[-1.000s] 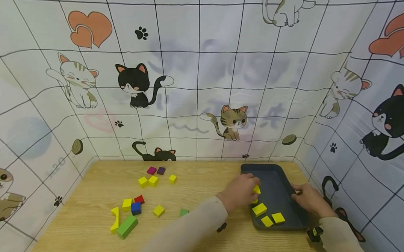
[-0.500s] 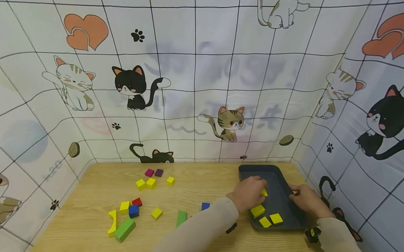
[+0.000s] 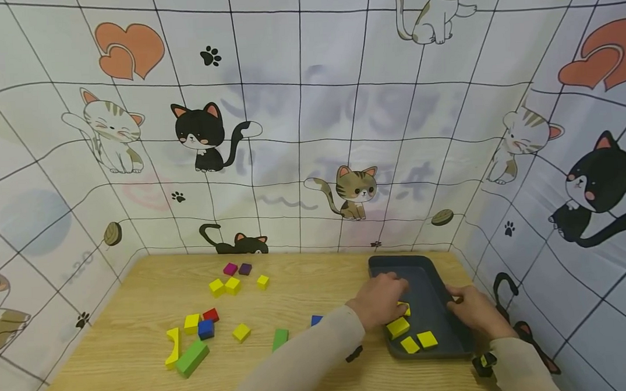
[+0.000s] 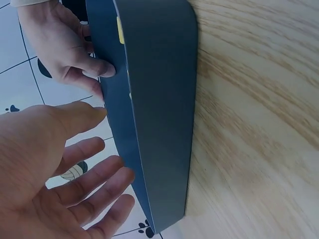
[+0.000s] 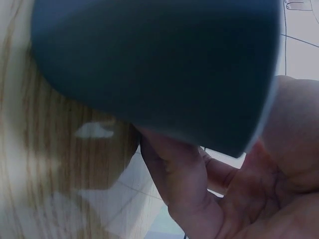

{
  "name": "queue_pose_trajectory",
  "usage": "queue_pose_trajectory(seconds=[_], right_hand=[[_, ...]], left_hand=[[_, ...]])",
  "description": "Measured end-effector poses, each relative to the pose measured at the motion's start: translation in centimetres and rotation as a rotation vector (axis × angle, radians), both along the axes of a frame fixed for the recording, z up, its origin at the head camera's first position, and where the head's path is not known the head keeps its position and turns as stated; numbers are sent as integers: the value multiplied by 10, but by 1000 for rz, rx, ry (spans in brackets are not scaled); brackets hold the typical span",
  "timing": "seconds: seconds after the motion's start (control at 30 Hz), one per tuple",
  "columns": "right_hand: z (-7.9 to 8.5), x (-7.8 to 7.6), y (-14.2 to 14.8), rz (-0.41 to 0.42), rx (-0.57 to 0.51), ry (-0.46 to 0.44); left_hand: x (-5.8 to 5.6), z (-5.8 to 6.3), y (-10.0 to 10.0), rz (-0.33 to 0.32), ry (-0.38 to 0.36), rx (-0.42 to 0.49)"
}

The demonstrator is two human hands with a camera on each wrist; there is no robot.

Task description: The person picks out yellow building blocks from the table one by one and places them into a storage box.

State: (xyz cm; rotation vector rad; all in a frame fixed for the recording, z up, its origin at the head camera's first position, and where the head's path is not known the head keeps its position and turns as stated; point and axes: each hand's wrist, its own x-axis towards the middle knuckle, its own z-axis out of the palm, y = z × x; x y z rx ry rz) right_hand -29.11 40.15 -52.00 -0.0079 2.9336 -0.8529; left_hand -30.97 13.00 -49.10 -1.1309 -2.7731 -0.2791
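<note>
A dark grey tray (image 3: pixel 427 295) lies at the right of the table, with several yellow blocks (image 3: pixel 426 339) in its near part. Over its left rim hangs my left hand (image 3: pixel 379 300), close above a yellow block (image 3: pixel 405 308) partly hidden by the fingers. In the left wrist view that hand's fingers are spread and loosely bent, with nothing in them, beside the tray wall (image 4: pixel 159 99). My right hand (image 3: pixel 478 312) grips the tray's right rim. The thumb lies over the edge, and in the right wrist view fingers (image 5: pixel 174 164) reach under the tray.
To the left lie a green block (image 3: pixel 192 358), a yellow arch (image 3: pixel 173 347), a blue cube (image 3: pixel 206 329) and a red block (image 3: pixel 210 314). Yellow cubes (image 3: pixel 233 286) and two purple blocks (image 3: pixel 245 269) are farther back. My left forearm crosses near another green block (image 3: pixel 279 338).
My left hand has shifted right over the tray, then slightly back left, and its yellow block now lies in the tray. My right hand keeps its grip on the rim.
</note>
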Motion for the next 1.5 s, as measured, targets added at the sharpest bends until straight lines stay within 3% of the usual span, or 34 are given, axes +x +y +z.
queue_pose_trajectory(seconds=[0.3, 0.5, 0.8, 1.0, 1.2, 1.5], right_hand=[[0, -2, 0, -10, 15, -9], [-3, -4, 0, -26, 22, -20], [-3, -4, 1, -18, 34, -14], [-1, -3, 0, -8, 34, -7], [-1, -2, 1, -12, 40, -15], [-2, -3, 0, -16, 44, -8]], left_hand=[[-2, 2, -22, 29, 2, -13], [-6, -2, -49, 64, 26, -3], [-16, 0, -105, 141, 55, -17], [-20, -2, -145, 191, 22, 31], [-26, -10, -185, 279, 3, 30], [-31, -11, -245, 400, -53, 83]])
